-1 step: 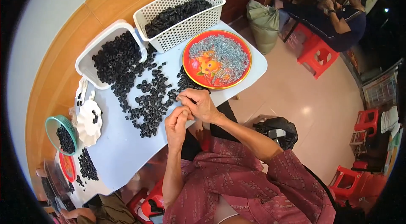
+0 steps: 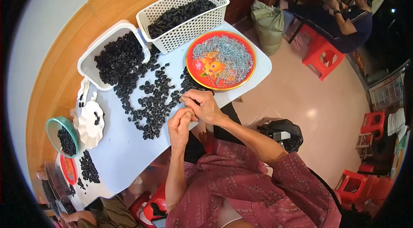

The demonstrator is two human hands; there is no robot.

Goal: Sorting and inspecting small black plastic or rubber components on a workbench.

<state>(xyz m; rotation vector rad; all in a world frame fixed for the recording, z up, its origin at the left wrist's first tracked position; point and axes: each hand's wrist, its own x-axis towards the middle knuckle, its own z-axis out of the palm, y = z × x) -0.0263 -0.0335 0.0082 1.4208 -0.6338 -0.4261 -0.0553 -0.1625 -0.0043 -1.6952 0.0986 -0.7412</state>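
Pale-blue flat counter [image 2: 124, 155]: right hand [image 2: 205, 106] just before red round patterned tray [image 2: 193, 69], left hand [image 2: 180, 125] farther; both pinched, contents cannot tell.

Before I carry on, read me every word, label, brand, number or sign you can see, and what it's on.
None: I can read no text in view.
Round red tray: printed picture, no lettering I can make out.
Loose black pieces: too small to show any marking.
White perforated basket: no lettering visible.
Pale panel at the far right: too blurred to tell if it bears print.
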